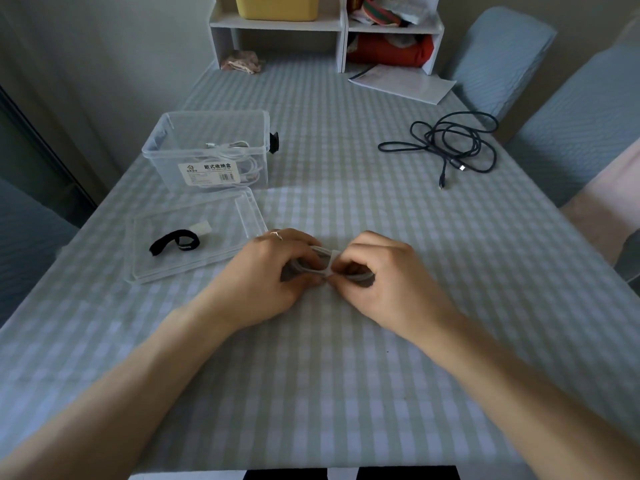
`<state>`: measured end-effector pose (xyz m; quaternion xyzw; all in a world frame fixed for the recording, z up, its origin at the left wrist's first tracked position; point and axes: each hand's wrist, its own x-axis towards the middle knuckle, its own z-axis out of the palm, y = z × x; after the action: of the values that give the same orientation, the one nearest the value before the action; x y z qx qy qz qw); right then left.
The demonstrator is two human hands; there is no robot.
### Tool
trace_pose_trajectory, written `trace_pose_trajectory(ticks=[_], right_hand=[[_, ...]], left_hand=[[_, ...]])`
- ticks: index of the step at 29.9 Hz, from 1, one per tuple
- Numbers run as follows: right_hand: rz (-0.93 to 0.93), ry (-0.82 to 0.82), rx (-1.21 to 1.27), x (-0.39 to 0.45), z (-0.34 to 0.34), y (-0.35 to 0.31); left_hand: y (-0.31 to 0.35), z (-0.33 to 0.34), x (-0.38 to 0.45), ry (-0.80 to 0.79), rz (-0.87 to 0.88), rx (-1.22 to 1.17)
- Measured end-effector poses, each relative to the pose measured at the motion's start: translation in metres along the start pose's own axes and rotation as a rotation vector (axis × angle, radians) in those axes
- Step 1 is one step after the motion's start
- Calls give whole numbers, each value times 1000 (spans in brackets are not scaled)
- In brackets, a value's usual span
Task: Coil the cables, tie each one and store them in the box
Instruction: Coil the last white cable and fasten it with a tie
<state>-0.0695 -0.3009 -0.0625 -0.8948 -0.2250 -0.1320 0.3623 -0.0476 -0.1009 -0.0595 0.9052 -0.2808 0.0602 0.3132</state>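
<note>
Table (pixel 346 168) with checked cloth | clear box (pixel 207 150) at left holds white cables, lid (pixel 194 237) before it | black cable (pixel 450 143) loose at far right | I see left hand (pixel 270 275) and right hand (pixel 381 271) gripping white coil (pixel 320 263) at centre, pinching its tie (pixel 330 263) | coil judged light, limp, springy; grasp at tie.

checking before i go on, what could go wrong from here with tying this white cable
The coiled white cable is held only by the left hand and right hand while the white tie strap goes round its middle; a slipped pinch could let the loops spring apart.

The loose dark blue cable lies tangled near the table's right edge and may knot when lifted.
</note>
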Motion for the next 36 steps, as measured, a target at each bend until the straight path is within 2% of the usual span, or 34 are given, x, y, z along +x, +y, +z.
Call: trace_pose_trajectory(ticks=[6, 9, 11, 13, 17, 21, 25, 28, 30, 33, 36], right_hand=[[-104, 13, 12, 2, -9, 5], [-172, 14, -47, 7, -10, 5], [-222, 53, -71, 13, -11, 6], [-160, 65, 0, 19, -14, 4], [142, -19, 371, 30, -13, -1], [198, -70, 523, 26, -3, -5], [141, 23, 397, 21, 2, -3], [-11, 60, 244, 19, 6, 1], [-77, 43, 226, 18, 3, 4], [-36, -64, 255, 19, -5, 5], [-40, -69, 227, 20, -8, 6]], left_hand=[[-1, -1, 3, 114, 78, -16], [4, -2, 2, 199, -33, -104], [7, -4, 2, 198, -149, -163], [9, -5, 3, 185, -241, -239], [13, -7, 5, 227, -323, -346], [15, -5, 4, 202, -306, -298], [17, -3, 6, 238, -377, -394], [20, 1, 5, 222, -435, -520], [20, 2, 6, 227, -467, -602], [21, 2, 6, 217, -480, -638], [18, 2, 7, 192, -472, -621]])
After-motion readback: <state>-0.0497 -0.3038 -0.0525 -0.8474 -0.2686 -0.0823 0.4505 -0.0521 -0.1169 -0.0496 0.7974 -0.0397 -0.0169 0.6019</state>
